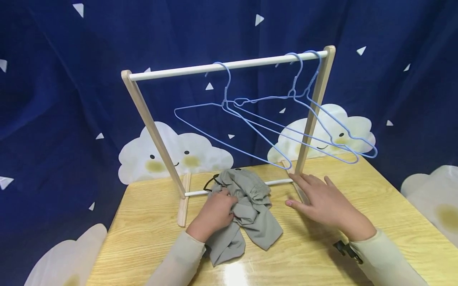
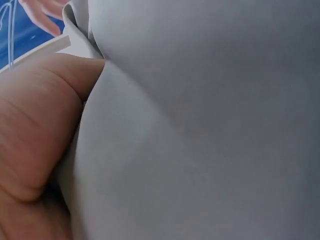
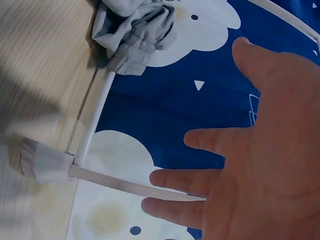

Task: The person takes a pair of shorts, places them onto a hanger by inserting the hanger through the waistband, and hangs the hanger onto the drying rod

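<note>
Grey cloth lies bunched at the lower centre of the head view: a garment [image 1: 262, 226] on the wooden table [image 1: 143, 214], two tails spread toward the bottom edge, hiding the middle of the rack's low white bar [image 1: 280, 182]. The left hand [image 1: 216, 212] grips it from the left with curled fingers; in the left wrist view the thumb presses against the fabric. The right hand [image 1: 322, 202], right of centre, holds nothing, its fingers spread beside the foot of the right upright [image 1: 310, 123].

The likeliest trouble is a snag. A black cord [image 1: 211, 182] loops out at the bundle's upper left, close to the low bar; if it hooks there as the cloth is lifted, the slim rack could drag or tip. Whether the cloth rests over the bar or merely in front, I cannot tell. With one hand holding a crumpled middle, the tails could twist or fold under. Above, the left blue hanger [image 1: 226, 93] overlaps the right pair [image 1: 294, 89] in the picture, so pulling one might catch another. A careless sweep by the right hand could knock the upright.
</note>
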`<state>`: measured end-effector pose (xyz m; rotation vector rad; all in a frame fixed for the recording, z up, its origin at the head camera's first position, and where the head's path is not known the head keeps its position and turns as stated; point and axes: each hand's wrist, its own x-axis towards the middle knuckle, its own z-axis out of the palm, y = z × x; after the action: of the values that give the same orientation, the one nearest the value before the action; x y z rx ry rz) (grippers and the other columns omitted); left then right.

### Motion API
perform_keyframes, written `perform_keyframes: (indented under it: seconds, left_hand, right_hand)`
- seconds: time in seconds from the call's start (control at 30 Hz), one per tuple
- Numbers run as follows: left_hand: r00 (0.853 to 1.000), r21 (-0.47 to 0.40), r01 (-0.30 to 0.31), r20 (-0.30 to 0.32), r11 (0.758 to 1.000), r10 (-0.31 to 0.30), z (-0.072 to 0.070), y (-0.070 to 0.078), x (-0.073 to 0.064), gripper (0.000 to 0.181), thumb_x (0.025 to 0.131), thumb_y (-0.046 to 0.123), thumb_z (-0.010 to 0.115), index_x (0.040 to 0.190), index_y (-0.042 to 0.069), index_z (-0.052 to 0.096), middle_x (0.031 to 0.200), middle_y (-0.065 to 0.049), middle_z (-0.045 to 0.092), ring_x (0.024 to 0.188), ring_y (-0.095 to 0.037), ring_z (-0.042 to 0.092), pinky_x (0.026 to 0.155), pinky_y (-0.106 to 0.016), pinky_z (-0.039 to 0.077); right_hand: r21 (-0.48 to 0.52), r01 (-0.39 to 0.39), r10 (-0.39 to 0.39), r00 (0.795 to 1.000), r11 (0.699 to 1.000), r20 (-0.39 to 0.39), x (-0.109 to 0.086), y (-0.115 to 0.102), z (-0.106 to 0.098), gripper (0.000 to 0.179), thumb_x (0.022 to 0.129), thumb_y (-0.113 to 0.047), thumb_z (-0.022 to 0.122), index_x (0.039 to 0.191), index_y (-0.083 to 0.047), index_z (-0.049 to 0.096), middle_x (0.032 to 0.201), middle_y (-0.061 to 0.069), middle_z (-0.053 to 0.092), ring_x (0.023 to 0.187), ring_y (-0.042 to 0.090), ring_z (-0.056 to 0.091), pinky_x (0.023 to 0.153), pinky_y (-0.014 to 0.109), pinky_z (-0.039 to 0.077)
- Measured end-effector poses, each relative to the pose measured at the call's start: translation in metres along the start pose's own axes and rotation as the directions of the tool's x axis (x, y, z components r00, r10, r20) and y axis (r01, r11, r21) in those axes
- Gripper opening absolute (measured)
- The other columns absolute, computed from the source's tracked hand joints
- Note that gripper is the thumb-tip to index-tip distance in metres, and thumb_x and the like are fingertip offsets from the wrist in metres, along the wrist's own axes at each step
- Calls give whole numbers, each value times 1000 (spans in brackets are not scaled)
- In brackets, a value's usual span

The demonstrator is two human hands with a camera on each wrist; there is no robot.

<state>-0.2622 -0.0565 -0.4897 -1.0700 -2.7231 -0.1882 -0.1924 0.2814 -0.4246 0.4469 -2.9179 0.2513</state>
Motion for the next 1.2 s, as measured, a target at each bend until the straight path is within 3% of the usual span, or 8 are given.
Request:
perform_keyframes:
  seconds: [0.17, 0.37, 0.63, 0.9, 1.2]
  left_hand:
    - [999, -15, -28, 20, 999, 28, -4, 5, -2, 20, 81, 5, 83, 93, 18, 75, 92, -3, 70, 91, -22, 71, 78, -39, 60]
    - [999, -40, 12, 53, 999, -10, -9, 15, -4, 22, 84, 2, 84, 91, 21, 75, 94, -1, 68, 88, -18, 70, 68, -32, 58]
    - [997, -29, 25, 71, 999, -23, -12, 24, -12, 26, 89, 0, 79, 88, 25, 77, 93, 0, 67, 81, -14, 69, 63, -29, 55]
    - [994, 41, -2, 107, 999, -3, -11, 42, -21, 28, 94, 2, 75, 80, 27, 72, 88, 2, 71, 79, -14, 70, 60, -30, 53]
    - [996, 54, -42, 86, 998, 37, -3, 47, -25, 26, 95, 4, 75, 81, 25, 75, 84, 3, 73, 77, -13, 71, 58, -30, 53]
  right_hand:
    - [6, 28, -28, 1000, 1000, -3, 5, -6, 5, 81, 103, -67, 61, 163, -14, 50, 158, 26, 57, 147, 46, 54, 115, 86, 29]
    - [39, 45, -45, 999, 998, -13, 11, -9, 15, 70, 107, -60, 61, 158, -12, 56, 155, 24, 60, 144, 45, 57, 115, 85, 30]
    - [82, 93, -87, 994, 992, -69, 34, -16, 30, 55, 107, -45, 68, 148, -8, 65, 143, 17, 70, 130, 43, 68, 107, 65, 53]
    - [205, 37, -29, 999, 978, -43, 56, -29, 50, 51, 107, -40, 69, 147, -8, 66, 143, 15, 71, 132, 40, 68, 107, 60, 55]
    - [374, -49, 20, 996, 926, 82, 76, -42, 72, 48, 109, -34, 64, 145, -3, 64, 131, 19, 75, 115, 37, 76, 96, 57, 61]
